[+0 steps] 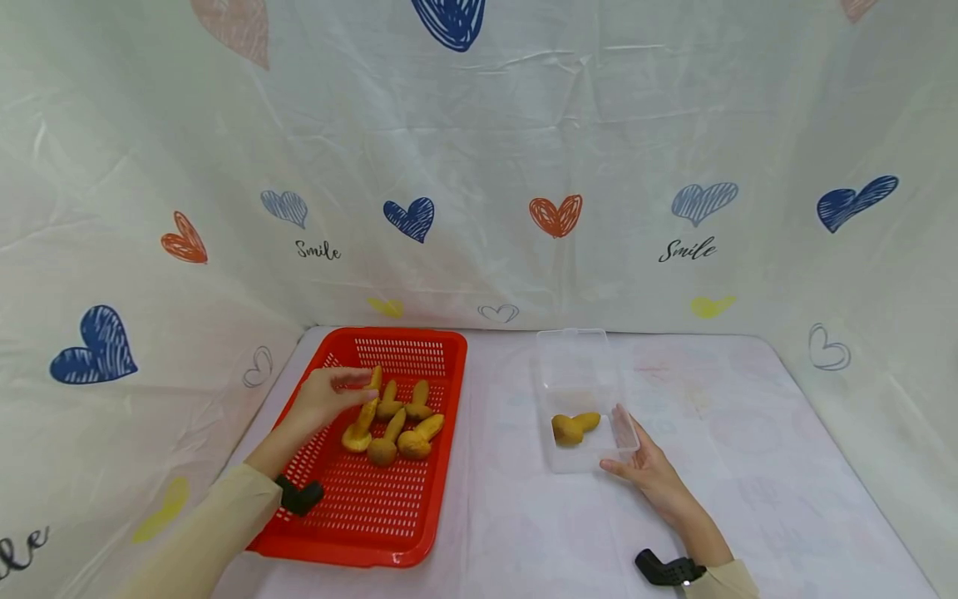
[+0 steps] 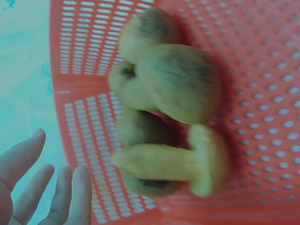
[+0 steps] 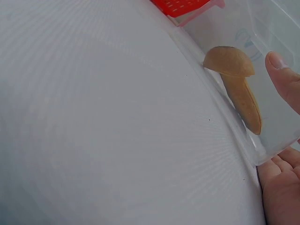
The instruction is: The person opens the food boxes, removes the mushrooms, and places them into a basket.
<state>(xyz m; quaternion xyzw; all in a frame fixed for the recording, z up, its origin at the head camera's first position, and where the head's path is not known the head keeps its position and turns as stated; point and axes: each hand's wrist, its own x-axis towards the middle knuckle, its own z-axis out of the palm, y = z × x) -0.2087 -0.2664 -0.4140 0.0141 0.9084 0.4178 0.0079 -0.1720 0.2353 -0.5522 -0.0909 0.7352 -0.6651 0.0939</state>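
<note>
My left hand (image 1: 329,397) hovers over the left side of a red plastic basket (image 1: 352,553), fingers apart and nothing between them. Several yellow-brown mushrooms (image 1: 382,451) lie grouped in that basket. One mushroom (image 2: 157,161) lies on its side nearest the fingers, its stem pointing toward them in the left wrist view. On the right, my right hand (image 1: 654,478) grips the side wall of a clear plastic box (image 1: 557,459), thumb over the inner side and fingers outside. A single mushroom (image 3: 229,61) lies in the box, cap toward the left in the head view.
The box's clear lid (image 1: 575,358) is folded back behind it. A white cloth (image 1: 501,499) covers the table. White sheeting (image 1: 479,266) printed with hearts hangs at the back and sides, with a fold along the table's rear edge.
</note>
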